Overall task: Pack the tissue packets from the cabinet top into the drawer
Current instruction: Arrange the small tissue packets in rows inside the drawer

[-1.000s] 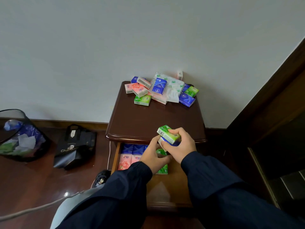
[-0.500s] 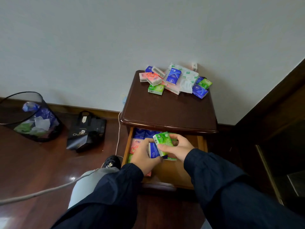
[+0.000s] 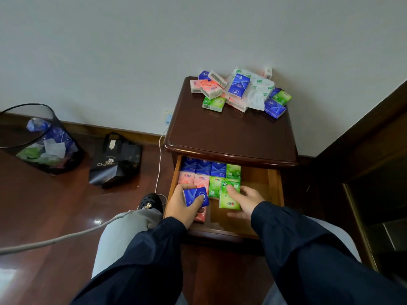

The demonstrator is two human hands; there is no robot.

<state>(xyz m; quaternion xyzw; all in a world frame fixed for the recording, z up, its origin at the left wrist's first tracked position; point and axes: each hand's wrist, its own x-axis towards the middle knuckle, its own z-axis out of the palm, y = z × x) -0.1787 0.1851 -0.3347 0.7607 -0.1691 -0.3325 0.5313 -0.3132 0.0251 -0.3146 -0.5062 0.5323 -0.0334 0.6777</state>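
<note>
Dark brown polished wood makes up the bedside cabinet (image 3: 231, 137), which stands against the white wall with its lighter wooden drawer (image 3: 274, 190) pulled open toward the person. On the far part of the cabinet top lies a loose pile of tissue packets (image 3: 237, 91) in blue, pink, green and white wrappers. Inside the drawer, packed rows of packets (image 3: 204, 172) fill the far left: blue along the back, pink and green nearer. The drawer's right part and near middle show bare wood.

At the near left of the drawer, the left hand (image 3: 182, 205) grips a small blue tissue packet (image 3: 196, 196), fingers curled round it, above a pink packet. Just right of it, the right hand (image 3: 248, 201) presses a green tissue packet (image 3: 229, 195) down with thumb on top and fingers loosely spread, seating it beside the green ones already laid.

The step in hand appears to be placing these two packets into the rows. Next, the green packet likely needs squaring against its neighbours, the blue one a free slot, and both hands a reach back to the pile, which is well apart from the drawer.
</note>
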